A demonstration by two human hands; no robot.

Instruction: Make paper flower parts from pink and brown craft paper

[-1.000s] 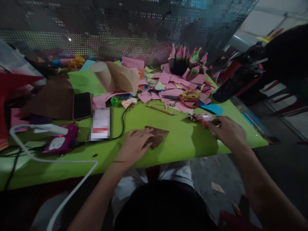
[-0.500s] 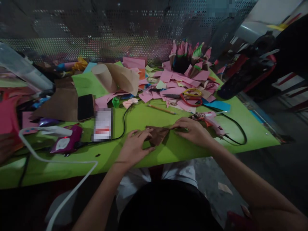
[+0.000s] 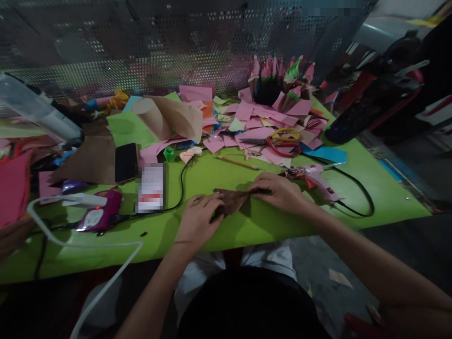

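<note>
A piece of brown paper [image 3: 232, 200] is stretched between my two hands, just above the green tabletop [image 3: 208, 172]. It is wide at the left and narrows to a twisted point at the right. My left hand [image 3: 200, 217] grips the wide end, fingers curled over its edge. The narrow end is pinched by my right hand [image 3: 277, 190], with a dark tip poking out under the fingers. Right of that hand lies a pink glue gun [image 3: 323, 182]. A pencil [image 3: 238, 163] lies beyond the hands.
Pink paper scraps [image 3: 252, 117] and red-and-yellow-handled scissors [image 3: 286, 141] cover the back. A phone [image 3: 126, 162], a purple power adapter [image 3: 99, 212] and a white cable [image 3: 106, 244] lie left. A dark bottle [image 3: 353, 113] stands right. At the left edge, another person's hand [image 3: 14, 235] holds red paper.
My left fingers have closed further round the wide end of the brown paper. Its narrow end looks more tightly twisted. The view has shifted slightly.
</note>
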